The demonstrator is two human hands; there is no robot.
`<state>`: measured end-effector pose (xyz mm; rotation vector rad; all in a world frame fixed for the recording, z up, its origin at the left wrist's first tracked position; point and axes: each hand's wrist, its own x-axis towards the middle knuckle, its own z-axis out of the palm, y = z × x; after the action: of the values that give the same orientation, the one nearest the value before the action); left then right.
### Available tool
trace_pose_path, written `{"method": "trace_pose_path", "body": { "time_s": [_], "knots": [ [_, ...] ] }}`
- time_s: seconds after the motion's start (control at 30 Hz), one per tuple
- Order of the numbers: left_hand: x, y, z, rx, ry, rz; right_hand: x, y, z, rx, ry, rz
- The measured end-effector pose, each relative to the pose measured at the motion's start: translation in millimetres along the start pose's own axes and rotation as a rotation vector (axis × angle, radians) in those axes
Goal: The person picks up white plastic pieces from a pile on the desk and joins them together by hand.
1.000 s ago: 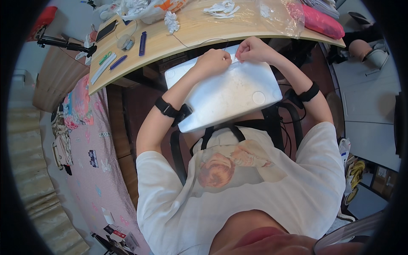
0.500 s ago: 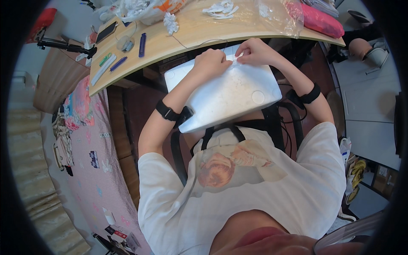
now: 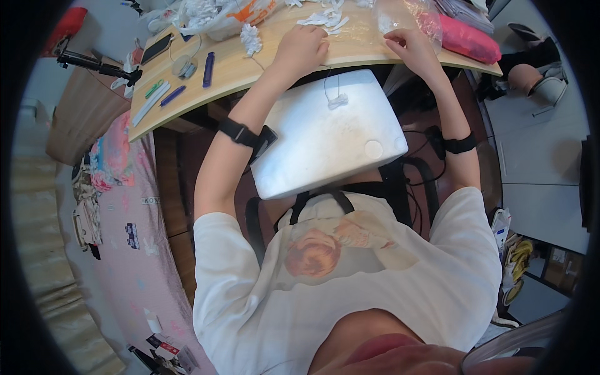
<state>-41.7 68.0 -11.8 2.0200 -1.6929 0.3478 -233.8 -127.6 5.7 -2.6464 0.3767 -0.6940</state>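
My left hand (image 3: 304, 49) lies on the wooden desk (image 3: 275, 62) with its fingers curled, just below a heap of small white scraps (image 3: 328, 19). A thin thread (image 3: 325, 78) runs from this hand down to a small white tuft (image 3: 338, 100) lying on the white foam board (image 3: 325, 140) across my lap. My right hand (image 3: 407, 42) rests on the desk's front part beside a clear plastic bag (image 3: 406, 12), fingers spread loosely, nothing seen in it. Both forearms wear black bands.
Pens (image 3: 208, 69), a phone (image 3: 156, 47) and a round gadget (image 3: 185, 65) lie at the desk's left end. A pink pouch (image 3: 469, 39) sits at the right end. A pink patterned bed (image 3: 125, 206) is to my left, shelves and a chair to my right.
Both hands left the far edge of the foam board and moved up onto the desk. The white tuft with its thread now lies on the board.
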Motion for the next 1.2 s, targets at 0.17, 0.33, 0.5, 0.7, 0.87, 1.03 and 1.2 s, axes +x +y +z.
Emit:
{"method": "trace_pose_path", "body": {
  "time_s": [0.17,0.33,0.5,0.7,0.87,1.03,1.2],
  "knots": [
    [2.6,0.6,18.5,0.17,0.193,0.188,-0.1,25.0,4.1,-0.089,0.083,-0.053],
    [-6.1,-0.6,14.5,0.11,-0.012,0.093,-0.6,33.1,6.2,-0.063,0.126,-0.011],
    [-12.2,2.9,11.5,0.084,0.042,0.088,0.8,39.3,15.2,-0.16,0.168,-0.068],
    [-12.3,-0.6,16.2,0.179,0.081,0.072,8.5,53.6,27.5,-0.234,0.256,-0.108],
    [-9.7,3.7,11.6,0.223,0.067,0.02,12.1,49.2,24.2,-0.235,0.141,-0.024],
    [-10.7,1.3,12.9,0.237,0.159,0.061,13.1,48.6,26.7,-0.213,0.149,-0.035],
    [-11.4,10.1,-1.1,0.162,0.213,0.037,12.5,48.9,32.4,-0.308,0.211,-0.127]
  ]
}}
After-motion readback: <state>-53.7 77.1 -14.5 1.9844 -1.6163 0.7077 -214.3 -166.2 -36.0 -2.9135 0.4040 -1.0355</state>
